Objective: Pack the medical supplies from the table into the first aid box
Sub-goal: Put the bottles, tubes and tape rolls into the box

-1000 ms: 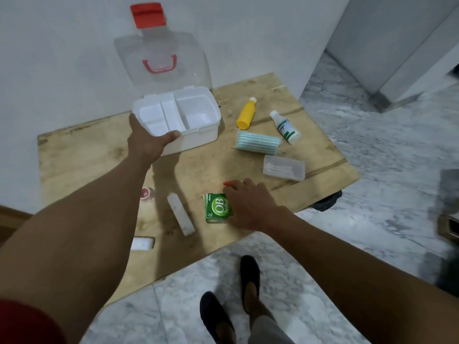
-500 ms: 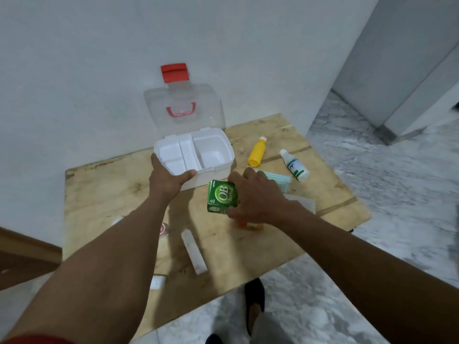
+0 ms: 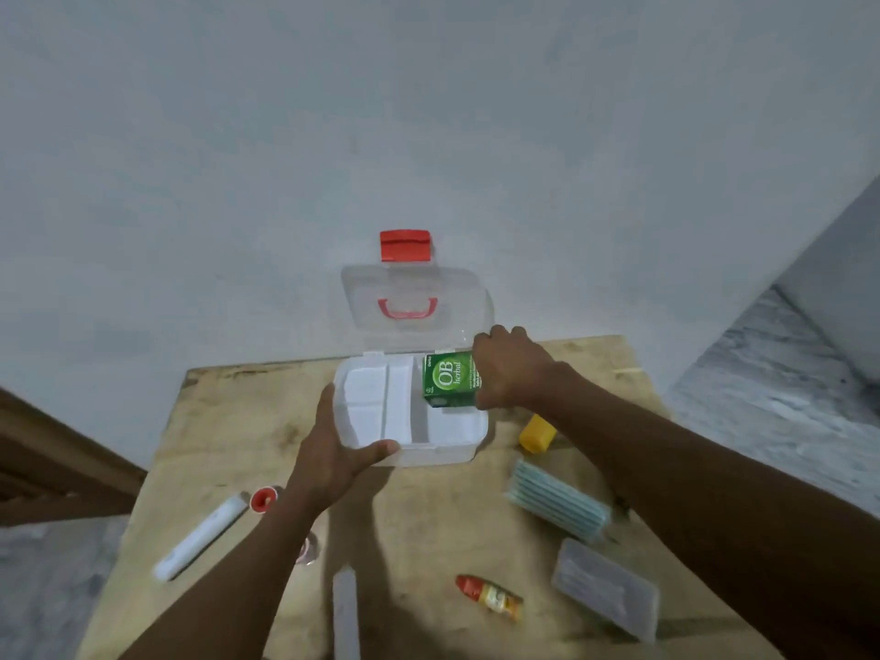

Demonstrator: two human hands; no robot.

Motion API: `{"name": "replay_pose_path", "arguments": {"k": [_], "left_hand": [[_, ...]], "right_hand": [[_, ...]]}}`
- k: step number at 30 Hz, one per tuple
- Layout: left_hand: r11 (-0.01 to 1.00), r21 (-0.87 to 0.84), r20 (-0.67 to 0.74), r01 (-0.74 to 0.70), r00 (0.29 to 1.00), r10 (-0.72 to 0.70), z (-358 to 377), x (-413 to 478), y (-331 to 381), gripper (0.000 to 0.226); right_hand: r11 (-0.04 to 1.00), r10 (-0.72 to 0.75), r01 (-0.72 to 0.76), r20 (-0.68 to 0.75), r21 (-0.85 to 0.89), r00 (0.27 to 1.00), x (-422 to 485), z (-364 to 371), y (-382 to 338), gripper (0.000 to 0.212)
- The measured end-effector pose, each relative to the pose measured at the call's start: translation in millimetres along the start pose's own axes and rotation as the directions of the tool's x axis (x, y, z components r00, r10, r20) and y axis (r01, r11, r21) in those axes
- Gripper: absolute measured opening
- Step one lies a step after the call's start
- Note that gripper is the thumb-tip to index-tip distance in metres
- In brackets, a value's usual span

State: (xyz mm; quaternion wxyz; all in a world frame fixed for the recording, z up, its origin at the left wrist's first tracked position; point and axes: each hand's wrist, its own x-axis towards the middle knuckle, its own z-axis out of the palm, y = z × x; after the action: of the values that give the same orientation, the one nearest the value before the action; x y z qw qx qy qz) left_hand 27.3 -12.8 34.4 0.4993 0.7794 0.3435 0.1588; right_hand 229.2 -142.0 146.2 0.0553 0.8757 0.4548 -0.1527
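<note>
The white first aid box [image 3: 443, 452] stands open on the wooden table [image 3: 228, 421], its clear lid with a red latch [image 3: 405, 245] leaning back against the wall. My left hand [image 3: 338, 457] grips the box's front left corner, thumb on the rim. My right hand [image 3: 512, 369] holds a green OB herbal carton [image 3: 449, 379] over the back of the box's large right compartment. The divided compartments on the left hold nothing.
On the table lie a yellow bottle [image 3: 537, 435], a pack of striped masks [image 3: 557, 502], a clear plastic case [image 3: 607, 588], a small red-capped bottle [image 3: 490, 596], two white tubes [image 3: 200, 535] [image 3: 346, 616] and a red tape roll [image 3: 263, 499]. Marble floor lies to the right.
My right hand has lifted the green carton from the table's front and carried it over the box's right compartment. My left hand stays on the box. The camera has moved closer.
</note>
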Motion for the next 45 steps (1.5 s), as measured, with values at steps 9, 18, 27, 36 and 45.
{"name": "replay_pose_path", "arguments": {"k": [9, 18, 27, 36, 45], "left_hand": [[1.000, 0.020, 0.001, 0.013, 1.000, -0.013, 0, 1, 2, 0.103], [1.000, 0.006, -0.004, -0.010, 1.000, 0.010, 0, 5, 0, 0.095], [0.999, -0.047, -0.030, -0.005, 1.000, 0.003, -2, 2, 4, 0.097], [0.997, -0.074, -0.061, 0.002, 0.998, -0.007, 4, 2, -1, 0.103], [0.998, -0.058, -0.088, 0.021, 0.996, -0.026, 6, -2, 9, 0.092]], "right_hand": [[0.967, -0.126, 0.136, 0.063, -0.217, 0.990, 25, -5, -17, 0.044], [0.989, -0.046, 0.042, -0.021, -0.144, 0.999, 36, 27, -48, 0.035], [0.962, 0.134, -0.108, -0.086, 0.252, 0.987, 47, 79, -50, 0.043], [0.899, 0.231, -0.172, -0.101, 0.403, 0.968, 68, 96, -68, 0.042], [0.906, 0.182, -0.104, -0.156, 0.410, 0.971, 68, 101, -60, 0.025]]}}
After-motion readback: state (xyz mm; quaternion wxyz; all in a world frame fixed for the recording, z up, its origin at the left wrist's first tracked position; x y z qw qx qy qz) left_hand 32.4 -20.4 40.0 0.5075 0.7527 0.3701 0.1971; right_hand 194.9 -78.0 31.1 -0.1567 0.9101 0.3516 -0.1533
